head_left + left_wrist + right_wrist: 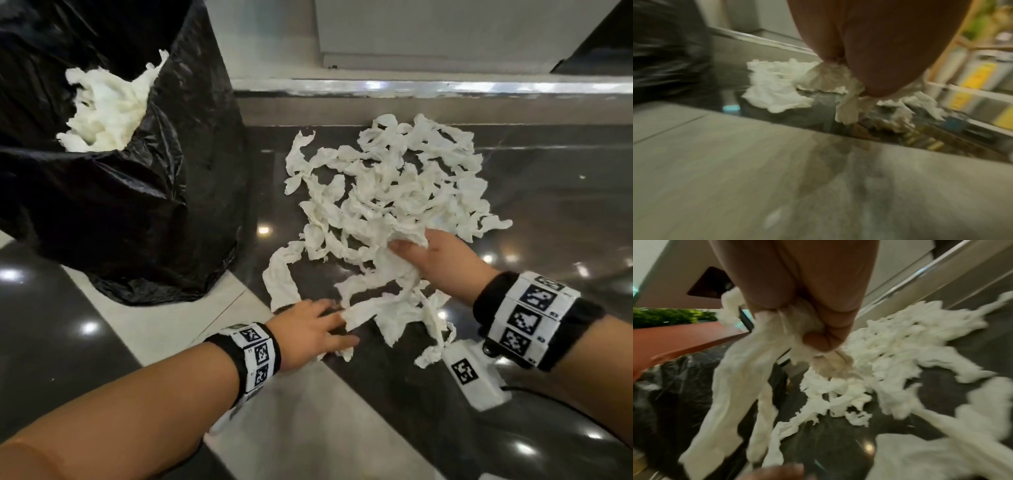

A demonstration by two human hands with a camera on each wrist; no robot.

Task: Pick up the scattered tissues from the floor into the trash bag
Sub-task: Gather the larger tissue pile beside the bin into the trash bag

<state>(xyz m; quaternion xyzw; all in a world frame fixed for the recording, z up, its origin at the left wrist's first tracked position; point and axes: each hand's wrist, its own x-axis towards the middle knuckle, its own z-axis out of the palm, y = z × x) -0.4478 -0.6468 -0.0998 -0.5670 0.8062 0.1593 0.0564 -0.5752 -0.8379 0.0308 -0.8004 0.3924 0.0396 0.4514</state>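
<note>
A tangle of white tissue strips (387,192) lies on the dark glossy floor (548,212). My right hand (407,246) grips a bunch of them at the pile's near edge. In the right wrist view the fingers (818,340) curl round that wad, and long strips (731,386) hang from it. My left hand (339,322) lies low at the pile's near left corner, fingers stretched out and touching a strip (370,313). In the blurred left wrist view tissue (828,78) sits at the fingertips. The black trash bag (144,212) stands open to the left, with tissues (102,106) inside.
A shiny metal step (411,87) runs along the back behind the pile. A white tagged box (469,373) with a cable sits under my right wrist. A pale tile strip (274,394) crosses the floor near me.
</note>
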